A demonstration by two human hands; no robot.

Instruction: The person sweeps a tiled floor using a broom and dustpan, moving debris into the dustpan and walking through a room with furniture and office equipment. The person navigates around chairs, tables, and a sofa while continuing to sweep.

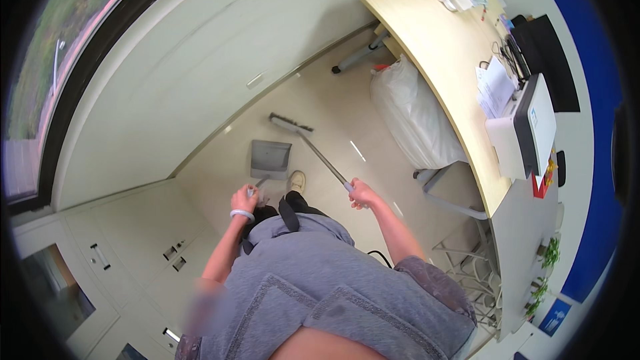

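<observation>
My right hand (361, 194) grips the pale handle end of a broom (322, 158). Its grey head with dark bristles (291, 123) rests on or just over the floor, tilted towards the wall. A grey dustpan (270, 156) sits between the broom head and my feet, its pan apart from the bristles. The dustpan's handle runs back to my left hand (245, 198), which is closed around its upper end and wears a pale bracelet on the wrist. Some translucent plastic hangs beside that hand, too blurred to make out. One light shoe (297, 181) shows close to the pan.
A pale wall (200, 60) borders the floor on the far left, and white cabinets (135, 255) stand at the lower left. On the right is a wooden desk (425, 35) bearing a printer (522, 127). A large filled white plastic bag (412, 115) bulges beside its metal legs. Folded chairs (475, 265) lean lower right.
</observation>
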